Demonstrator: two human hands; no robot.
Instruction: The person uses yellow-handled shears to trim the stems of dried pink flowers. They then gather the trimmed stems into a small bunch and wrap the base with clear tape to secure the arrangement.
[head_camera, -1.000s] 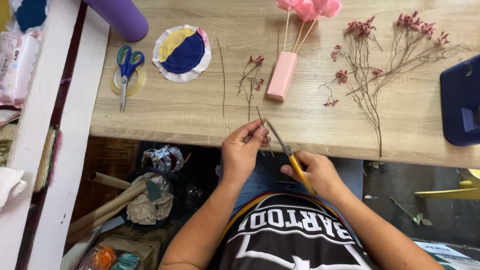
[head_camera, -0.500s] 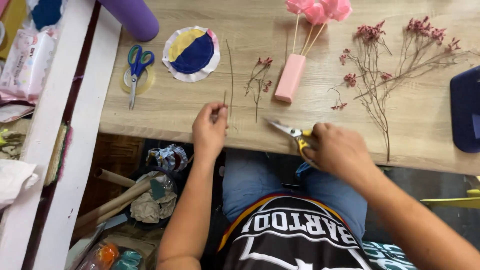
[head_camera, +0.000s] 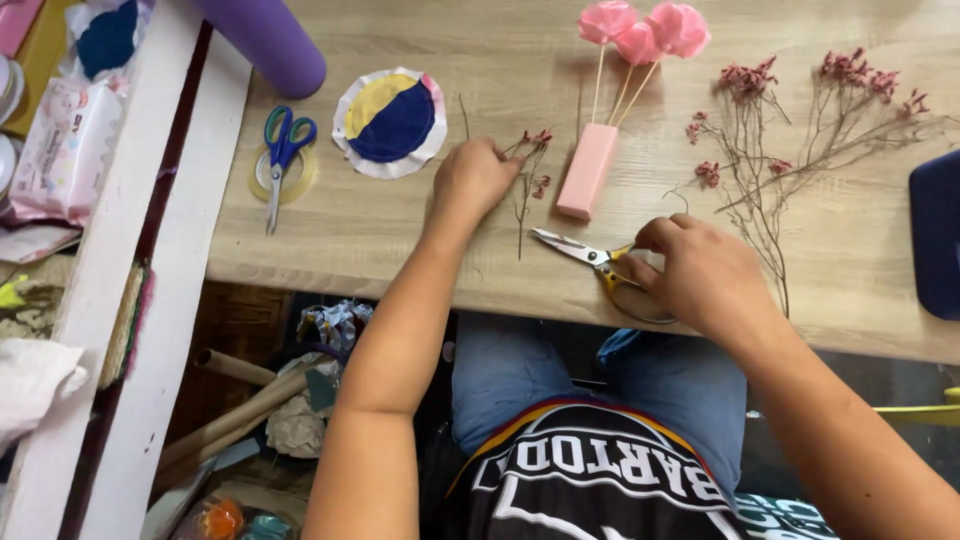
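Sprig (head_camera: 527, 180) left of foam block (head_camera: 587, 171), snips (head_camera: 590, 258) in front, on table (head_camera: 400, 240).

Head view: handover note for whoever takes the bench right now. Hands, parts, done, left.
Left hand: fingers on a small dried sprig lying on the wooden table.
Right hand: holds yellow-handled scissors, blades open, flat on the table.
Pink foam block with three pink paper flowers on sticks sits beside the sprig; large dried branch to its right.
Done: three flowers stuck in.
Left: sprig not in the block.
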